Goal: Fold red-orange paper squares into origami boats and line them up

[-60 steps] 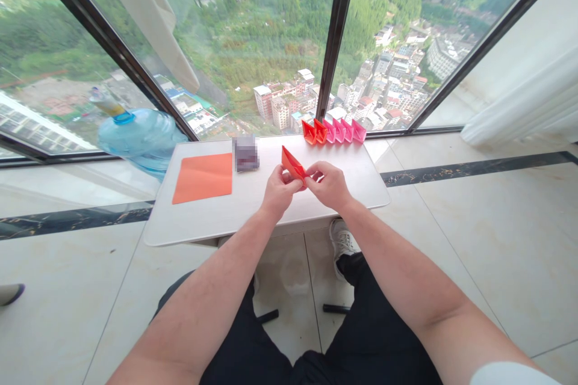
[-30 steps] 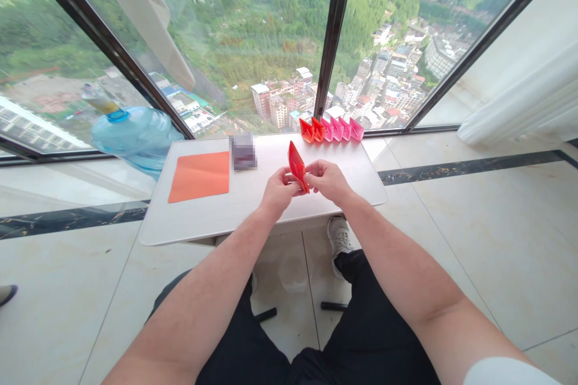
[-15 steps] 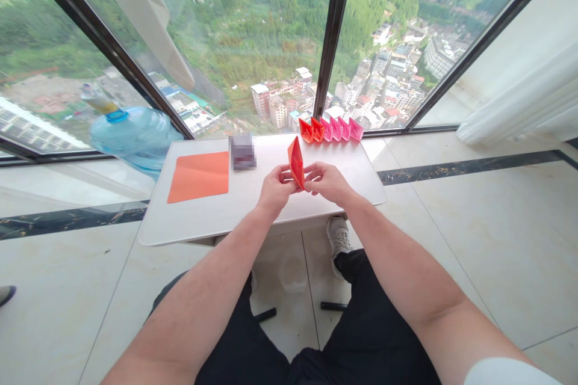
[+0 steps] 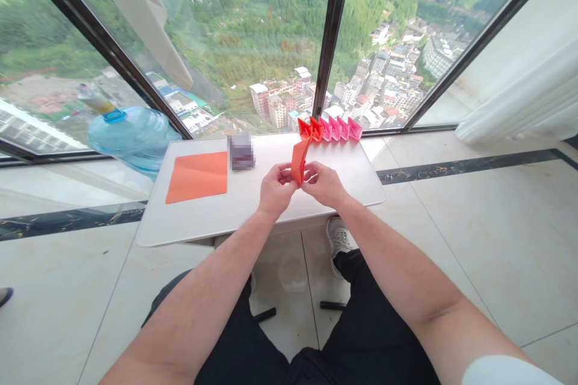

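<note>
Above the small white table (image 4: 208,222) I hold a folded orange-red paper (image 4: 298,160) upright between both hands. My left hand (image 4: 275,190) pinches its lower left side. My right hand (image 4: 323,183) pinches its lower right side. The paper's tip points up toward the window. A flat orange paper sheet (image 4: 197,176) lies on the table's left part. Several finished paper boats (image 4: 329,129), orange and pink, stand in a row at the table's far edge.
A small blurred dark box (image 4: 241,151) sits on the table beside the orange sheet. A large blue water bottle (image 4: 130,135) lies behind the table at the left. Floor-to-ceiling glass rises just beyond the table. Tiled floor surrounds it; my legs are underneath.
The folded paper has turned from lying slanted to the left to standing upright between my hands. Both hands stayed over the same spot on the table.
</note>
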Demonstrator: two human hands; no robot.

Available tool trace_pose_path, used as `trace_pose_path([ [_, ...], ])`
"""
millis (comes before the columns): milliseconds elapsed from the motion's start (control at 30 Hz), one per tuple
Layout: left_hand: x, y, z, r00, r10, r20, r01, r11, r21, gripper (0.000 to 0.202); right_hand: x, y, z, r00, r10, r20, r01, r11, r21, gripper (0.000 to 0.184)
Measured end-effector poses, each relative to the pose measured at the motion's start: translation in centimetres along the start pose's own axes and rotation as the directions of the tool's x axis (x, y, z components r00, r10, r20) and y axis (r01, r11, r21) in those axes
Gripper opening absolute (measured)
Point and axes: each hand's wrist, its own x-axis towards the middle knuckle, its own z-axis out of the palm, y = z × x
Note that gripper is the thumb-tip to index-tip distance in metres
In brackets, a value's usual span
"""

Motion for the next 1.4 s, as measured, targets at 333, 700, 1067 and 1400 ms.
trace_pose_path([
  [333,0.0,-0.2,0.2,0.997,-0.060,0.052,0.063,0.996,-0.060,0.053,-0.2,0.1,0.7,0.991,-0.117,-0.060,0.108,0.985,-0.137,0.033],
  [700,-0.1,0.4,0.1,0.998,-0.068,0.006,0.068,0.992,-0.107,0.049,0.2,0.2,0.1,0.997,0.045,0.068,-0.061,0.963,0.264,0.041],
  [1067,-0.4,0.7,0.3,0.995,-0.098,0.033,0.102,0.985,-0.142,0.054,0.5,0.7,0.1,0.996,0.069,0.064,-0.085,0.953,0.290,0.035],
  [1400,-0.5,0.5,0.4,0.990,-0.129,0.062,0.139,0.969,-0.204,0.058,0.4,0.5,-0.2,0.991,0.085,0.099,-0.108,0.959,0.261,0.030],
])
